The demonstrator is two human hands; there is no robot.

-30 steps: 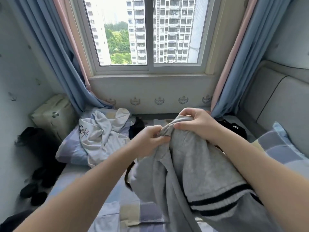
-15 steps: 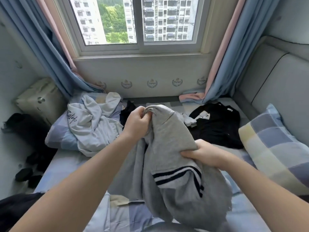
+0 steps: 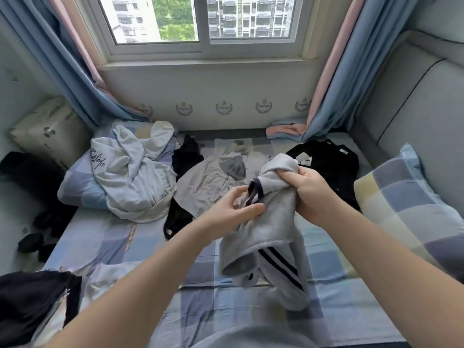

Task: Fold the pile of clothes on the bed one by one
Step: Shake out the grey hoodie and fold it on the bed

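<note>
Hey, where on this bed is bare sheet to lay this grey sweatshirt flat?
Bare sheet lies front left, between the white hoodie and the black garment at the near corner. A narrower strip lies between the grey sweatshirt and the checked pillow. Near the window, clothes crowd it.

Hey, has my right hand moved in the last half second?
Yes. The right hand, gripping the grey garment, has risen: it was below the near edge of the black top and now overlaps its left side.
</note>
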